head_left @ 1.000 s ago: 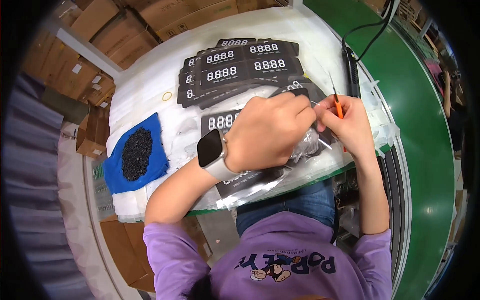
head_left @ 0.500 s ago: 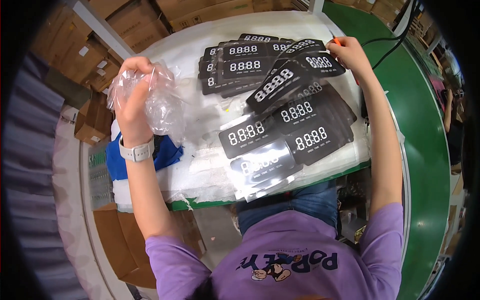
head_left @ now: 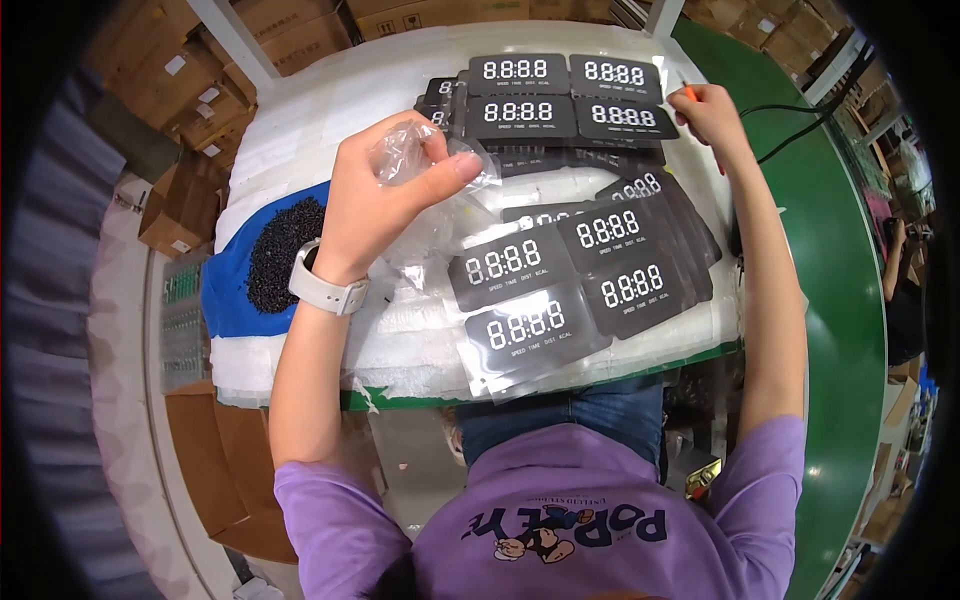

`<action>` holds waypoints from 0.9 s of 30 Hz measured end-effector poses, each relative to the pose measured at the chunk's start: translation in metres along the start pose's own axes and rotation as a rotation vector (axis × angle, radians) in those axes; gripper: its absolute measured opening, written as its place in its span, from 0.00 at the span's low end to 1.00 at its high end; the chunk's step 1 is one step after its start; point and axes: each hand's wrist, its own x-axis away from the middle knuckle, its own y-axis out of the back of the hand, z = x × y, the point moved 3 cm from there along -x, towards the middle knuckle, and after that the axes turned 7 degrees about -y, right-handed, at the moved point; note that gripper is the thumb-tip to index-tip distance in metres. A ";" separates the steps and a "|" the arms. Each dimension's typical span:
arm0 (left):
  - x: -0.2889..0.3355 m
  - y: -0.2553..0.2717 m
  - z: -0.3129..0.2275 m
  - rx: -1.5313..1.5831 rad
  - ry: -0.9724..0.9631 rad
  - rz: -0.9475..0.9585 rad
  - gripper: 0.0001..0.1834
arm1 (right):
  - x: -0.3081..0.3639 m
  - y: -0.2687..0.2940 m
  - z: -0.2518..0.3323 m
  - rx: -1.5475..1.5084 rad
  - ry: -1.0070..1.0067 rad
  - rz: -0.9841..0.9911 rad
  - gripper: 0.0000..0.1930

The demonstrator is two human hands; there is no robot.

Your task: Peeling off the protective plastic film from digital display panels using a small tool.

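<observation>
My left hand (head_left: 385, 195) is closed on crumpled clear plastic film (head_left: 430, 240), which hangs below its fingers. That hand is over the middle of the table, by the left edge of the far stack. In my right hand (head_left: 712, 122), a slim orange tool (head_left: 690, 93) is pinched; its working end is too small to make out. Beside it lies a clear sheet of black display panels (head_left: 522, 116) with white digits, flat on the far stack. Nearer me is a second stack of similar panel sheets (head_left: 620, 285), its front sheet shining with glare.
A blue cloth (head_left: 228, 270) heaped with small black pieces (head_left: 285, 250) lies at left on the white-covered table (head_left: 290, 120). Cardboard boxes (head_left: 450, 12) stand behind. An open carton (head_left: 225, 470) sits below at left. Black cables (head_left: 790, 108) cross the green surface (head_left: 840, 330) at right.
My left hand has moved right with the film, uncovering the black pieces on the cloth. The tilted, bent panel sheet now lies flat on the far stack. My right hand has shifted slightly right.
</observation>
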 end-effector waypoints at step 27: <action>0.027 -0.084 0.001 -0.876 -0.160 0.345 0.09 | 0.193 -0.081 0.040 0.290 0.491 -0.064 0.08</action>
